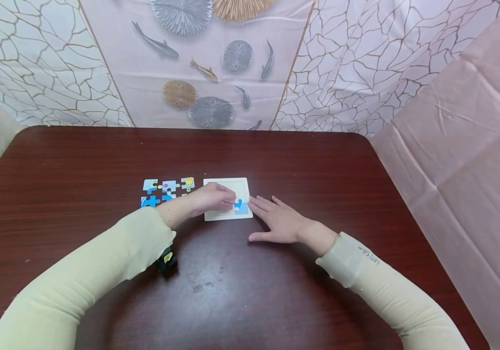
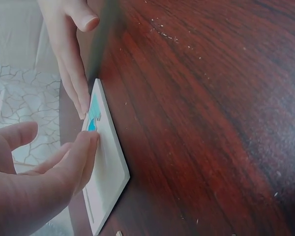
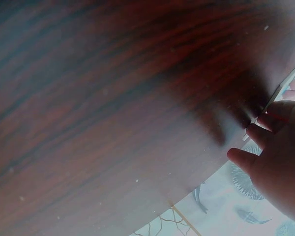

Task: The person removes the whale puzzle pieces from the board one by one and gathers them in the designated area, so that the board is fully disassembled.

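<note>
A white puzzle tray [image 1: 234, 186] with a raised rim lies on the table. In its near right corner sits a blue puzzle piece [image 1: 243, 209], which also shows in the left wrist view. My left hand [image 1: 212, 198] reaches over the tray, its fingertips right at the piece's left side. In the left wrist view the left thumb [image 2: 22, 135] stands apart from the fingers, which cover part of the piece. My right hand [image 1: 281, 223] lies flat beside the tray, fingers straight, fingertips at its right rim.
Several loose puzzle pieces [image 1: 170, 185] lie in rows left of the tray, partly hidden behind the left forearm. A small black object [image 1: 166, 261] shows beneath the left sleeve. Patterned cloth [image 1: 210, 63] hangs behind the dark wooden table [image 1: 311, 165].
</note>
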Available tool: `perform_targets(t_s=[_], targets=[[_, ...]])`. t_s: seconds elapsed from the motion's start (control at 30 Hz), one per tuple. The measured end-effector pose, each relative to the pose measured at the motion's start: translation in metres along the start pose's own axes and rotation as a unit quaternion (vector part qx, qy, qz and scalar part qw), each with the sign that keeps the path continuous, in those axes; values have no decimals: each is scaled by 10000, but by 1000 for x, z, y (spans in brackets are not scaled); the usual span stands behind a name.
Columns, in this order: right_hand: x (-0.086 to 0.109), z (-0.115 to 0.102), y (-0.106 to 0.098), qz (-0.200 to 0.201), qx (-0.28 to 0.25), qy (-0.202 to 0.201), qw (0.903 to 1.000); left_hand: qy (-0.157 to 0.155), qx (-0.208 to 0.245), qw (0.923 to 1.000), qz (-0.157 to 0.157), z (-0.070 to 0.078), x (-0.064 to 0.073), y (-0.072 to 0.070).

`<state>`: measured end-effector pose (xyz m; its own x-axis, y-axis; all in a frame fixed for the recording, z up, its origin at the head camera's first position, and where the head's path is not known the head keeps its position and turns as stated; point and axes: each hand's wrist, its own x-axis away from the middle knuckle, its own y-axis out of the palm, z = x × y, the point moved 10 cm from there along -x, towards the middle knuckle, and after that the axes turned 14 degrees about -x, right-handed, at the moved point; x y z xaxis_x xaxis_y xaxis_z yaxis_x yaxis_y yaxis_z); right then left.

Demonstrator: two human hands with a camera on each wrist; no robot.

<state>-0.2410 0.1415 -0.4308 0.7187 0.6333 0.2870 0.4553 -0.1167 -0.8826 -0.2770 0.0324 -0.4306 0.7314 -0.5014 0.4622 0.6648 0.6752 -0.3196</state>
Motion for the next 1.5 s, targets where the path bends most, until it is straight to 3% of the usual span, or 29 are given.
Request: perform_targets(t_s=[0.2, 0.37, 0.63, 0.9, 1.13, 1.5], targets=[[0, 0, 0, -42, 34, 2, 10000, 45, 65, 10000, -19, 0, 0, 2], [1, -2, -1, -20, 11, -57, 10000, 14, 16, 9999, 147, -3, -3, 2], [0, 0, 0, -72, 31, 8, 10000, -77, -712, 9962, 496, -5, -16, -4], [0, -2, 0, -60, 78, -8, 10000, 233, -652, 9948, 746, -2, -22, -6], [0, -2, 0, -50, 94, -12, 9999, 187, -766, 9939, 770, -3, -19, -12], [1, 0, 1, -71, 73, 41, 9999, 256, -466, 9957, 763, -4, -9, -26]])
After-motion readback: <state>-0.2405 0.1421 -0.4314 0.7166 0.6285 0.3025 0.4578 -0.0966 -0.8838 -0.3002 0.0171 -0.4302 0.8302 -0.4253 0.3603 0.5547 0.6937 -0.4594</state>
